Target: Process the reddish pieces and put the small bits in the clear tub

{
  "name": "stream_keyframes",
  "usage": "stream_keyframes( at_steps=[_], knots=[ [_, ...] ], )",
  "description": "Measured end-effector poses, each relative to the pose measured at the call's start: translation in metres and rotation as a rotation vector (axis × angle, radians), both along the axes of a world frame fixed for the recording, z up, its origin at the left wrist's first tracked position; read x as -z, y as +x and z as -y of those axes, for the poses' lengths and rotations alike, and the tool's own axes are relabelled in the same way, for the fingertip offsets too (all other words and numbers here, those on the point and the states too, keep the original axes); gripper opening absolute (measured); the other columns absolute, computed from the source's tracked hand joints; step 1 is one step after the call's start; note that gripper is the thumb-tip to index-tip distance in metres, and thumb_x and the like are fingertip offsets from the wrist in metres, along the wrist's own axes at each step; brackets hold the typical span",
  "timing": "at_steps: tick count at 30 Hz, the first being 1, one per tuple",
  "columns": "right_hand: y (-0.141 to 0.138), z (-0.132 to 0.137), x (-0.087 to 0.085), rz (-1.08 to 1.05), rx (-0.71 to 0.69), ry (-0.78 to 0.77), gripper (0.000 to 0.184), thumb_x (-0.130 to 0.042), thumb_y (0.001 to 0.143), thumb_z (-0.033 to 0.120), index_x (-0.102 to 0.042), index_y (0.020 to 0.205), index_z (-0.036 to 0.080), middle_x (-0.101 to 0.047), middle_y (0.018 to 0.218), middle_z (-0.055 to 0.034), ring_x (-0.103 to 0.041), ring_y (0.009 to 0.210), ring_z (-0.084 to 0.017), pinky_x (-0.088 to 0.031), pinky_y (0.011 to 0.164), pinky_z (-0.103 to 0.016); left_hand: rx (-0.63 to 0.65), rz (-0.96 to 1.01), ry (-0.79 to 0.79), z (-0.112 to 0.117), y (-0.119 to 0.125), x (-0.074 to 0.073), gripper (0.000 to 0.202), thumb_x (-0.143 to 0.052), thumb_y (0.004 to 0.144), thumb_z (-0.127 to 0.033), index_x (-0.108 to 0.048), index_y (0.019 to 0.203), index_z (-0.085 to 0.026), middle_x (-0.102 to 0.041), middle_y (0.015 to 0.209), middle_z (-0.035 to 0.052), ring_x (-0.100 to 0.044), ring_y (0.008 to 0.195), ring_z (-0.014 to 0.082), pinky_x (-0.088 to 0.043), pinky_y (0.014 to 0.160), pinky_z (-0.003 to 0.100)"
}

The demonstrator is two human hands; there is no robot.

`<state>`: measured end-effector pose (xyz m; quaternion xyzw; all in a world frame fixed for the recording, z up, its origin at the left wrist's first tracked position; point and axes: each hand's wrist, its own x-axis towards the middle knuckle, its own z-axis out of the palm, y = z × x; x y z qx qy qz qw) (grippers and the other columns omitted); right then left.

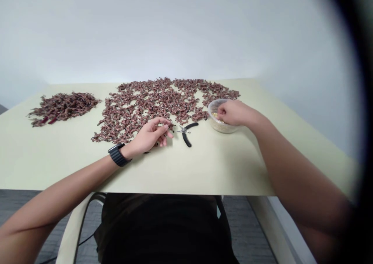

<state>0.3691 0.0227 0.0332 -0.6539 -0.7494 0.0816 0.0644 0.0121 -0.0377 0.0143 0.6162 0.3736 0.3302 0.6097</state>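
My left hand (pixel 153 135), palm partly up, has its thumb and fingers curled together at the near edge of a spread of small reddish-brown pieces (pixel 145 105). Tiny dark bits show by its fingertips, but what it holds is too small to name. Just right of it lie small pliers (pixel 188 134), their black handles apart and jaws pointing at the hand. My right hand (pixel 234 112) reaches over the rim of a clear round plastic tub (pixel 224 128), fingers bent together inside. Small yellowish bits (pixel 215 115) lie in the tub; whatever the fingertips grip is hidden.
A denser heap of similar reddish-brown pieces (pixel 65 106) sits at the left of the pale yellow table (pixel 186 174). Behind the table rises a white wall (pixel 175 31). The table's front edge runs close to my lap, with a chair armrest (pixel 74 229) below.
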Motion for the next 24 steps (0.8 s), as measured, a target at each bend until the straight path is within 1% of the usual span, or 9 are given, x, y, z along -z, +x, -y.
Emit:
stream_keyframes(
  at_steps=[2, 5, 8, 12, 16, 19, 21, 22, 24],
  knots=[
    [-0.003, 0.001, -0.002, 0.039, 0.015, 0.004, 0.015, -0.068, 0.082, 0.023, -0.072, 0.068, 0.020, -0.069, 0.069, -0.0050, -0.054, 0.064, -0.017, -0.034, 0.061, -0.030, -0.002, 0.001, -0.006, 0.000, 0.000, 0.001, 0.043, -0.065, 0.095, -0.048, -0.053, 0.122, -0.018, -0.075, 0.092, 0.0089, -0.066, 0.060, 0.0111, -0.052, 0.053, 0.020],
    [-0.005, 0.002, -0.007, 0.036, 0.047, 0.010, 0.012, -0.067, 0.081, 0.017, -0.077, 0.075, 0.020, -0.073, 0.078, -0.0054, -0.059, 0.069, -0.018, -0.037, 0.062, -0.030, 0.003, 0.010, -0.012, 0.000, 0.000, 0.000, 0.042, -0.065, 0.095, -0.048, -0.052, 0.121, -0.018, -0.075, 0.093, 0.0083, -0.066, 0.060, 0.0111, -0.053, 0.054, 0.021],
    [-0.006, 0.001, -0.008, 0.029, 0.036, -0.004, 0.014, -0.066, 0.078, 0.013, -0.078, 0.076, 0.020, -0.075, 0.082, -0.0049, -0.061, 0.074, -0.019, -0.038, 0.065, -0.030, 0.015, 0.017, -0.007, 0.001, 0.000, -0.001, 0.040, -0.065, 0.095, -0.047, -0.052, 0.120, -0.018, -0.075, 0.093, 0.0075, -0.066, 0.060, 0.0108, -0.054, 0.054, 0.021],
    [-0.006, 0.003, -0.008, 0.019, 0.034, -0.001, 0.015, -0.064, 0.076, 0.012, -0.077, 0.075, 0.020, -0.075, 0.082, -0.0045, -0.061, 0.073, -0.018, -0.039, 0.067, -0.029, 0.020, -0.002, 0.006, 0.002, 0.000, -0.002, 0.039, -0.062, 0.097, -0.047, -0.052, 0.121, -0.018, -0.074, 0.094, 0.0081, -0.067, 0.062, 0.0111, -0.054, 0.055, 0.021],
    [-0.006, 0.006, -0.010, 0.008, 0.027, -0.011, 0.015, -0.063, 0.077, 0.011, -0.077, 0.079, 0.018, -0.075, 0.086, -0.0076, -0.062, 0.075, -0.018, -0.039, 0.067, -0.030, 0.018, -0.005, 0.014, 0.001, 0.000, 0.000, 0.037, -0.061, 0.098, -0.046, -0.053, 0.121, -0.018, -0.074, 0.094, 0.0085, -0.066, 0.062, 0.0111, -0.053, 0.055, 0.021],
    [-0.007, 0.006, -0.012, 0.012, 0.056, -0.016, 0.015, -0.064, 0.075, 0.009, -0.076, 0.077, 0.018, -0.075, 0.086, -0.0089, -0.064, 0.079, -0.021, -0.041, 0.068, -0.030, 0.019, 0.003, 0.006, 0.001, 0.000, 0.002, 0.037, -0.061, 0.098, -0.045, -0.053, 0.121, -0.018, -0.074, 0.094, 0.0084, -0.066, 0.062, 0.0111, -0.053, 0.054, 0.021],
    [-0.008, 0.008, -0.016, -0.011, 0.099, 0.050, 0.014, -0.065, 0.076, 0.010, -0.076, 0.077, 0.019, -0.074, 0.086, -0.0100, -0.065, 0.082, -0.024, -0.044, 0.071, -0.032, 0.019, 0.008, -0.002, 0.001, 0.000, 0.003, 0.038, -0.062, 0.097, -0.046, -0.053, 0.122, -0.018, -0.074, 0.094, 0.0085, -0.067, 0.062, 0.0112, -0.053, 0.054, 0.021],
    [-0.011, 0.010, -0.019, -0.045, 0.126, 0.123, 0.013, -0.065, 0.079, 0.012, -0.076, 0.080, 0.019, -0.074, 0.087, -0.0109, -0.066, 0.084, -0.025, -0.045, 0.073, -0.033, 0.018, 0.010, -0.003, 0.001, 0.000, 0.003, 0.039, -0.063, 0.097, -0.046, -0.054, 0.122, -0.018, -0.075, 0.094, 0.0086, -0.067, 0.062, 0.0112, -0.053, 0.054, 0.021],
    [-0.019, 0.016, -0.027, -0.170, 0.179, 0.330, 0.011, -0.064, 0.087, 0.019, -0.075, 0.088, 0.019, -0.073, 0.090, -0.0126, -0.066, 0.087, -0.027, -0.048, 0.076, -0.036, 0.015, 0.012, -0.005, 0.001, 0.000, 0.002, 0.039, -0.063, 0.096, -0.046, -0.054, 0.122, -0.018, -0.075, 0.094, 0.0090, -0.067, 0.062, 0.0112, -0.053, 0.055, 0.021]
  ],
)
